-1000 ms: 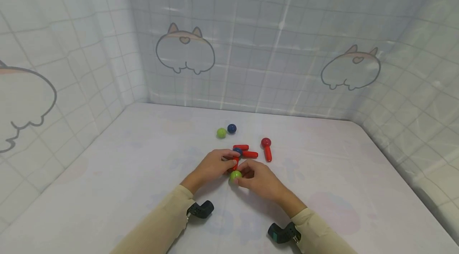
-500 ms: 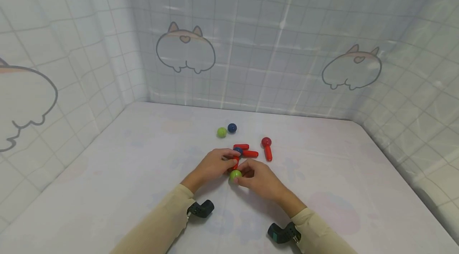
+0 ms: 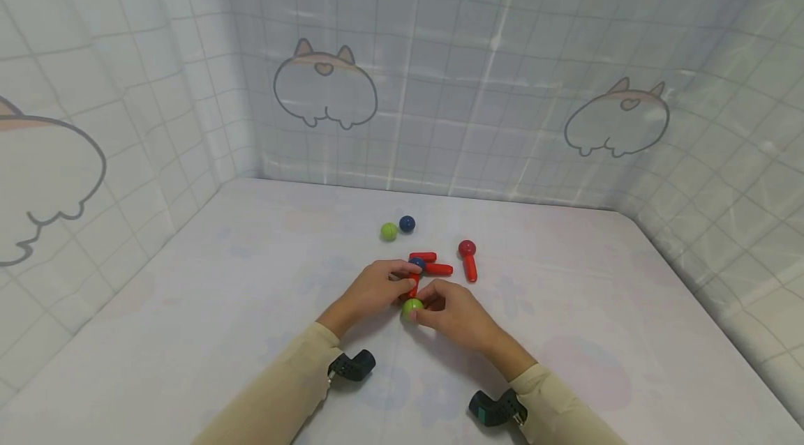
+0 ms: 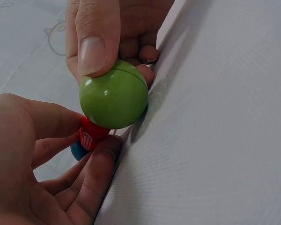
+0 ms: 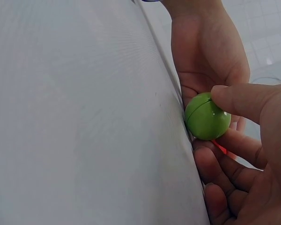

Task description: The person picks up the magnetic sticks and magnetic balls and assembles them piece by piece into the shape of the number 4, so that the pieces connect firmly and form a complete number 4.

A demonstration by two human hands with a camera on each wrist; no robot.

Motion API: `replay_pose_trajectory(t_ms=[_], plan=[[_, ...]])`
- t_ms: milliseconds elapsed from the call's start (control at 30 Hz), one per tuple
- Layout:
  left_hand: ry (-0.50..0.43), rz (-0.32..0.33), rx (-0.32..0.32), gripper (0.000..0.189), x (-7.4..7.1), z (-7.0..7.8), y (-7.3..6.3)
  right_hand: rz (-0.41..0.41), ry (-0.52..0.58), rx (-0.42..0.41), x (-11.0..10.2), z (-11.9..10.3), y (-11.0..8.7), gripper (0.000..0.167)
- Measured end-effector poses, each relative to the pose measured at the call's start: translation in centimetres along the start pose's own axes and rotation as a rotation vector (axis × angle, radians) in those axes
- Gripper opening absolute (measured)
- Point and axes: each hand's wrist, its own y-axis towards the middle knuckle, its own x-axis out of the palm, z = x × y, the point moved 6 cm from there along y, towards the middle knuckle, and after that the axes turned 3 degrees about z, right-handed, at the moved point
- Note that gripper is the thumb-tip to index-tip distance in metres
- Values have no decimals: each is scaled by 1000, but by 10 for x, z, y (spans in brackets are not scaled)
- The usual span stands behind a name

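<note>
In the head view my left hand pinches a short red rod between thumb and fingers. A dark blue ball sits at the rod's far end, partly behind the fingertips. My right hand holds a green ball at the rod's near end, its thumb on top. The left wrist view shows the green ball right against the end of the red rod. Seen from the right wrist, the ball lies between thumb and fingers, close over the white surface.
Just beyond the hands lie two red rods, one pointing at the blue ball and another behind it. To the right is a red ball with a red rod. Farther back rest a loose green ball and dark blue ball.
</note>
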Motion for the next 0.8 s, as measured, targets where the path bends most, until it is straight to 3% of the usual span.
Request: replay_pose_trajectory(t_ms=[800], plan=[[33, 21, -10, 27, -1, 1, 0, 54, -35, 51, 1, 1, 1, 27]])
